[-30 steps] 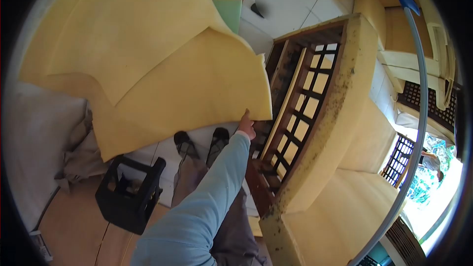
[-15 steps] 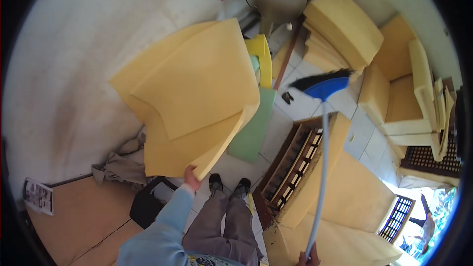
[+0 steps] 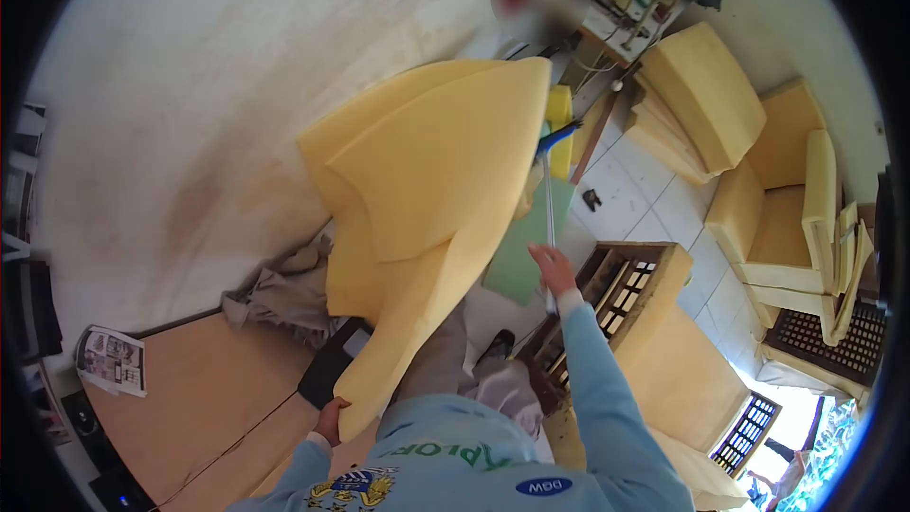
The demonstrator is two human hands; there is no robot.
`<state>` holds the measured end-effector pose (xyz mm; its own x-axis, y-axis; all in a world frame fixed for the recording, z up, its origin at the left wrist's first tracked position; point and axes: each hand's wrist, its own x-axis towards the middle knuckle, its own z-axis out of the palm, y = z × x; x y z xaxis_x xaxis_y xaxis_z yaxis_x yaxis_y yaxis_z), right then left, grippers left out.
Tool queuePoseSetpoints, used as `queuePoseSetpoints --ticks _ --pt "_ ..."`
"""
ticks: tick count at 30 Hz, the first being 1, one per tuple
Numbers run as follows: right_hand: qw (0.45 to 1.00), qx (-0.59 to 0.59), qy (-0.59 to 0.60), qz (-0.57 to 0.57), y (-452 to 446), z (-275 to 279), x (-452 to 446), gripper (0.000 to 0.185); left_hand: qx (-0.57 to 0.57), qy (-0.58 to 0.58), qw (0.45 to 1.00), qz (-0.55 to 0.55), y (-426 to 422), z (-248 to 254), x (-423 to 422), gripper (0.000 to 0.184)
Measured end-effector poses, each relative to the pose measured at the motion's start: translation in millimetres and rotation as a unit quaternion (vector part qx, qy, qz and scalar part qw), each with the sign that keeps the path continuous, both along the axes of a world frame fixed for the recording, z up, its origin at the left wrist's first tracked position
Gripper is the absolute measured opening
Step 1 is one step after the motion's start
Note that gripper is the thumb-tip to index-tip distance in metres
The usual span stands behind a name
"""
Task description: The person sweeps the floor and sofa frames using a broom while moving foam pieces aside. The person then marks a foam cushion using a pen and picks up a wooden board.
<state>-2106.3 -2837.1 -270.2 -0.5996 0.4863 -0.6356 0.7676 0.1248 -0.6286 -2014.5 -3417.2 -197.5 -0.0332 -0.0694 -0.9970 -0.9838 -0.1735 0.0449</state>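
A big yellow foam sheet [image 3: 445, 161], curved and folded in layers, stands in front of me against the wall side. My left hand [image 3: 329, 420] grips its near lower corner, fingers wrapped on the edge. My right hand [image 3: 553, 272] reaches forward with fingers extended, and it appears to hold nothing. Behind that hand runs the thin pale handle of a broom [image 3: 549, 204]; whether they touch is unclear. The broom's blue head [image 3: 557, 137] lies beyond, beside the foam's right edge, partly hidden. A green sheet [image 3: 521, 261] lies under the handle.
A wooden-framed seat with foam [image 3: 682, 360] stands close on my right. Farther back are a foam armchair [image 3: 782, 199] and a thick foam cushion [image 3: 706, 100]. A brown board surface [image 3: 209, 398] and crumpled grey cloth [image 3: 284, 289] lie left. A cluttered table [image 3: 630, 19] stands behind.
The broom has moved from upright on my right to beside the foam, and my right hand has come forward, off its grip. My left hand has drawn the foam corner nearer and down.
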Motion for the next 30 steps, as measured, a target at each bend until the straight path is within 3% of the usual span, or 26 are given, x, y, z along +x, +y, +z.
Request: queuePoseSetpoints --ticks 1,2,5,6,9,10,11,12,13,15,17,19,22,23,25,27,28,30 --pt "1.0 0.016 -0.019 -0.008 -22.4 -14.7 -56.8 0.087 -0.023 -0.014 1.0 -0.011 -14.4 8.5 -21.1 0.043" --pt "0.994 0.111 0.006 0.007 -44.4 -53.1 -91.8 0.09 -0.034 -0.012 0.999 -0.024 -49.2 3.2 -25.0 0.043" --pt "0.993 0.084 -0.063 0.05 -104.1 -43.0 -179.2 0.095 0.015 -0.036 0.998 0.045 -156.3 -9.7 -35.3 0.045" --pt "0.992 0.094 -0.082 0.029 -123.3 -44.7 -193.9 0.081 0.007 -0.032 0.996 0.078 -160.7 13.7 -54.8 0.046" --pt "0.999 0.012 0.026 -0.038 -151.9 -99.0 -200.9 0.061 0.15 -0.004 0.974 0.171 -236.2 2.0 -67.1 0.047" --pt "0.997 0.04 0.039 -0.054 -164.1 -96.1 -203.2 0.041 0.062 0.029 0.984 0.167 -179.0 48.5 -120.0 0.042" --pt "0.996 -0.006 0.045 -0.078 -175.3 -86.3 -202.5 0.04 0.058 0.089 0.966 0.234 -165.2 63.9 -135.0 0.051" --pt "0.991 -0.046 0.057 -0.112 -183.5 -69.3 -203.4 0.038 0.115 0.152 0.923 0.335 -194.3 31.4 -126.4 0.053" --pt "0.983 -0.086 0.068 -0.145 -191.7 -46.2 -203.2 0.037 0.272 0.257 0.845 0.381 -204.5 -2.6 -111.9 0.06" --pt "0.974 -0.086 0.109 -0.177 -213.2 -0.7 -193.5 0.035 0.126 0.224 0.854 0.453 -125.5 37.4 -142.8 0.064" --pt "0.968 -0.107 0.114 -0.199 -223.4 34.5 -169.0 0.038 0.132 0.118 0.904 0.39 -109.7 9.9 -95.5 0.073" --pt "0.967 -0.115 0.111 -0.2 -225.5 79.1 -148.2 0.041 0.175 0.067 0.975 0.121 -44.7 34.9 -100.3 0.082" --pt "0.961 -0.084 0.166 -0.203 -228.3 113.6 -110.3 0.041 0.248 0.166 0.952 -0.074 44.0 75.4 -131.1 0.073" --pt "0.958 -0.065 0.193 -0.204 -222.7 120.4 -91.2 0.04 0.254 0.177 0.947 -0.086 72.8 87.0 -138.5 0.071" --pt "0.979 0.046 0.17 -0.102 -208.8 131.2 -37.7 0.052 0.182 0.05 0.982 -0.004 121.5 119.3 -145.0 0.066" --pt "0.978 0.155 0.143 -0.014 -195.1 169.3 22.2 0.058 0.173 0.089 0.981 -0.006 163.2 110.1 -112.3 0.06" --pt "0.99 0.123 0.073 -0.017 -186.6 192.4 56.9 0.064 0.169 0.109 0.98 -0.007 187.0 110.1 -92.8 0.058" --pt "0.987 0.13 0.089 0.022 -164.8 219.8 125.8 0.065 0.086 0.211 0.973 -0.023 233.6 116.5 -49.0 0.056"
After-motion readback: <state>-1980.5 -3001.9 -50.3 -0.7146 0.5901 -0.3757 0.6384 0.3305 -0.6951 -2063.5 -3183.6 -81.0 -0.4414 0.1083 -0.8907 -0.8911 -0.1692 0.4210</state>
